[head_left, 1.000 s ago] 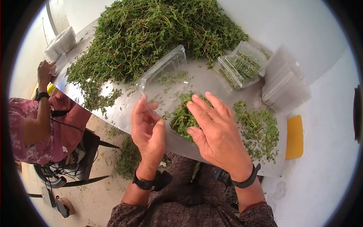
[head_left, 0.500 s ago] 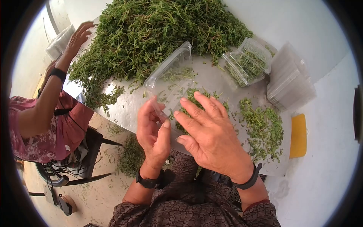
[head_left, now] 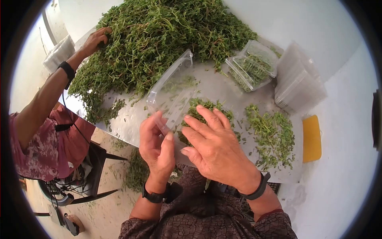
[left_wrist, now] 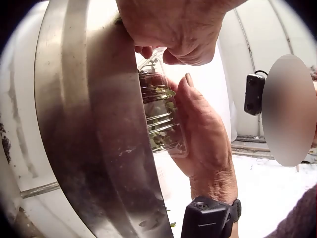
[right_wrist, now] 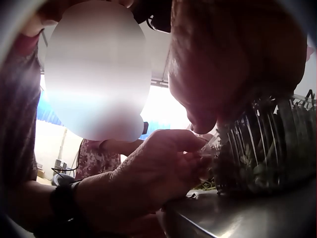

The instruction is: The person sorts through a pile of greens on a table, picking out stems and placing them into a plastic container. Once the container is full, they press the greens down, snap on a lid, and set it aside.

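A clear plastic clamshell container (head_left: 159, 88), lid raised, stands at the table's near edge with green leafy stems (head_left: 199, 104) in its base. My left hand (head_left: 157, 149) holds its left side, thumb and fingers pinching the rim. Spread over the greens are the fairly straight fingers of my right hand (head_left: 219, 149), palm down, hiding part of them. In the left wrist view, the ribbed container wall (left_wrist: 159, 121) lies against my left palm. From the right wrist, the greens show through the ribbed side (right_wrist: 262, 148), beneath my right hand (right_wrist: 237, 59).
A large heap of greens (head_left: 159, 36) covers the table's back. At right are a filled clamshell (head_left: 252, 67), a stack of clear containers (head_left: 298, 79), loose greens (head_left: 270, 135) and a yellow board (head_left: 311, 138). Another person's hand (head_left: 97, 40) reaches into the heap from the left.
My right hand has shifted slightly left over the greens, while my left hand keeps its hold. The other person's hand has moved from the far-left containers to the heap.
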`<state>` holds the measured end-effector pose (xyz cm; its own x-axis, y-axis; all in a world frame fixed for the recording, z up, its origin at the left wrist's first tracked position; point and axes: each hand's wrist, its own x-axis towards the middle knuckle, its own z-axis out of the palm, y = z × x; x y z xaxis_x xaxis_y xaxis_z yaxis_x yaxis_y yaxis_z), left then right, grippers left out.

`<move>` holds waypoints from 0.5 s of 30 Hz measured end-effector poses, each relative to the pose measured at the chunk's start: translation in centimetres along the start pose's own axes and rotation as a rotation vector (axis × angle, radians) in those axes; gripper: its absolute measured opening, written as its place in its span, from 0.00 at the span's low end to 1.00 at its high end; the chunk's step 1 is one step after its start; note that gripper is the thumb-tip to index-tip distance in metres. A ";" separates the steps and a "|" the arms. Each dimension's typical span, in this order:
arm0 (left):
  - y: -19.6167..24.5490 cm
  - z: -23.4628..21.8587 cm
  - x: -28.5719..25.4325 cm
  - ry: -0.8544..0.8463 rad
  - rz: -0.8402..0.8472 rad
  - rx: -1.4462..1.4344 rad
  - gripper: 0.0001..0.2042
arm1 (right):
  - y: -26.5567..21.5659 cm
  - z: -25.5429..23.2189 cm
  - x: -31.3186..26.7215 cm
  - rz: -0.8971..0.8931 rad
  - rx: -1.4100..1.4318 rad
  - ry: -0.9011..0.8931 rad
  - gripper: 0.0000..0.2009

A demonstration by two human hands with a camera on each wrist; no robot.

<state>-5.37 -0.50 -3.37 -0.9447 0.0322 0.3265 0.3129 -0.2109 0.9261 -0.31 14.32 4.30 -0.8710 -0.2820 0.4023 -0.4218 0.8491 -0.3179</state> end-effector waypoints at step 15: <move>-0.1 0.1 0.2 -0.024 0.057 -0.002 0.25 | -0.4 0.7 0.6 -0.038 0.037 0.054 0.18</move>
<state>-5.64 -0.39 -3.41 -0.9228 0.0433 0.3828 0.3656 -0.2149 0.9056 -0.84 13.47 4.12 -0.8399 -0.2883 0.4599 -0.4639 0.8211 -0.3326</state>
